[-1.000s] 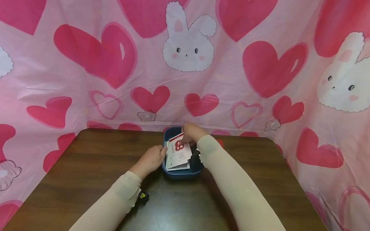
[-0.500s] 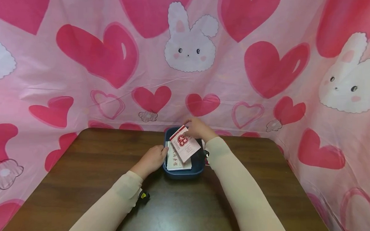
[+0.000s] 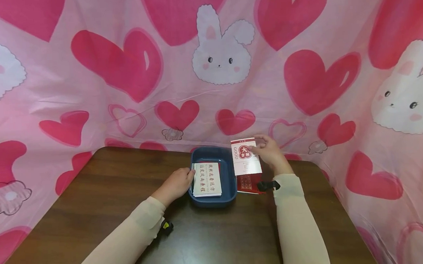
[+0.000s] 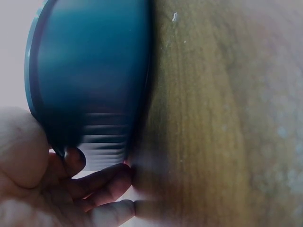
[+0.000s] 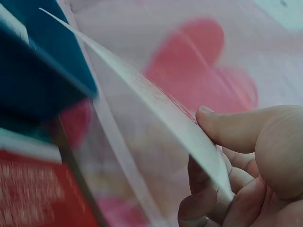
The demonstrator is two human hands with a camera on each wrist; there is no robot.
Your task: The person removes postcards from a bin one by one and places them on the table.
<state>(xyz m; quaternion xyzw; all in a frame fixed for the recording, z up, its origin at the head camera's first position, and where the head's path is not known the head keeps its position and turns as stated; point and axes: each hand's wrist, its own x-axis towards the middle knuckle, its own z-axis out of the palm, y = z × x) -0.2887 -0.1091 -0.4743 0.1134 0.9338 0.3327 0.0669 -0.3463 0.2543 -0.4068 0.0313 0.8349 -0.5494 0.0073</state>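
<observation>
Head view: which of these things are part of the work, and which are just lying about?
In use:
- white card, pinched in the right hand
- blue tray, steadied by the left hand
- white cards in the tray
- red card beside the tray

Lying about:
- brown table
- heart-and-bunny cloth behind

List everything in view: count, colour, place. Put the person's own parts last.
Tray: one, dark blue, on the table's far middle.
Card in tray: one on top, white with red print, lying flat; more beneath cannot be told.
Held card: one, white with red emblem, in the air right of the tray.
Red card: one, red, flat on the table right of the tray.
Table: one, dark brown wood.
Cloth backdrop: one, pink with hearts and rabbits, behind the table.
Left hand: holds the tray's left rim.
Right hand: pinches the held card.
</observation>
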